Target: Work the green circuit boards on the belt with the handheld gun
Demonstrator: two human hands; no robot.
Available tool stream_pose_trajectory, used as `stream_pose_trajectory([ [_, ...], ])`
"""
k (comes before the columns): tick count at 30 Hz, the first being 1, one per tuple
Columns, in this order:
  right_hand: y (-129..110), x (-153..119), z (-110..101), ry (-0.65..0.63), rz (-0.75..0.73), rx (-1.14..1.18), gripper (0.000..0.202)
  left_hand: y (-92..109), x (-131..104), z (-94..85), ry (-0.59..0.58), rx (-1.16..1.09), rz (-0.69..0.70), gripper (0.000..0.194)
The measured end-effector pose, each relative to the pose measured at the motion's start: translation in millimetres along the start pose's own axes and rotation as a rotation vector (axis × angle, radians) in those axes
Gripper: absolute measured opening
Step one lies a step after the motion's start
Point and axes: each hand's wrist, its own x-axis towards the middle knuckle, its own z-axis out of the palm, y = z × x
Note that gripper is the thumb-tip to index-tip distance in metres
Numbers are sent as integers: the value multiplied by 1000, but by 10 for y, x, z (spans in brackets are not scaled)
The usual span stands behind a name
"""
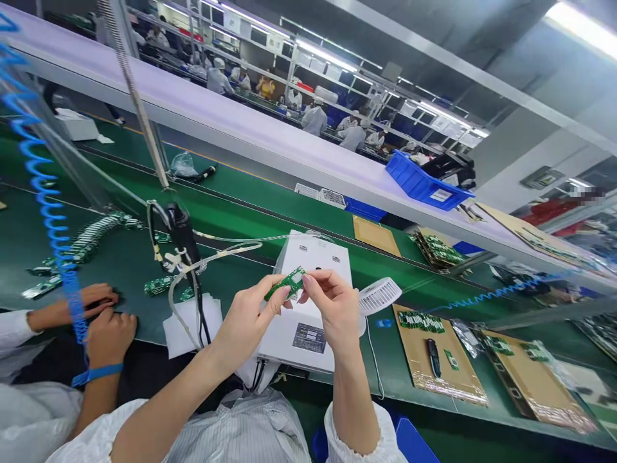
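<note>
While the left hand [250, 314] and right hand [337, 307] pinch a green circuit board [287, 283], a white box [284, 334] sits just beyond them.
Step in hand looks like close handling or checking of one board; exact purpose can't be told. Board is up off the bench [128, 273], tilted, right end higher. Left grip narrow, thumb and fingers closed on the lower end; right grip narrow too, at the upper end by a pale patch [298, 276]. Next move probably calls for a steady left pinch and light right fingertips, edges only. White striped strip [380, 296] just right of box; cardboard sheet [417, 354] farther right bears more boards [421, 321] and a black tool [433, 358]. Co-worker's hands [112, 333] rest at left, well apart.
</note>
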Motion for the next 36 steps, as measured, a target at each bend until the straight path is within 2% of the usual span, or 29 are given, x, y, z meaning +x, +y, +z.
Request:
stream_pose_trajectory([
  [4, -122, -93, 176, -67, -6, 7, 15, 66, -179, -120, 112, -85, -38, 30],
  [10, -238, -265, 356, -80, -2, 2, 13, 188, -430, -300, 188, -467, -190, 36],
  [15, -232, -297, 271, -100, 117, 129, 12, 242, -522, -398, 188, -842, -395, 36],
  [19, -286, -281, 185, -150, 163, 136, 11, 213, -562, -430, 193, -963, -544, 33],
  [21, -305, -277, 185, -221, 179, 102, 11, 186, -580, -433, 174, -994, -597, 34],
  [23, -300, -276, 209, -338, 214, 58, 11, 155, -597, -425, 145, -996, -610, 34],
  [25, -274, -270, 238, -396, 235, 24, 12, 125, -612, -403, 136, -975, -600, 33],
  [28, -220, -247, 254, -376, 239, -11, 15, 86, -626, -358, 136, -957, -585, 34],
  [32, -183, -207, 256, -440, 283, -44, 21, 54, -635, -323, 89, -960, -517, 29],
  [36, -179, -169, 290, -455, 310, -66, 23, 58, -654, -326, 42, -980, -507, 28],
])
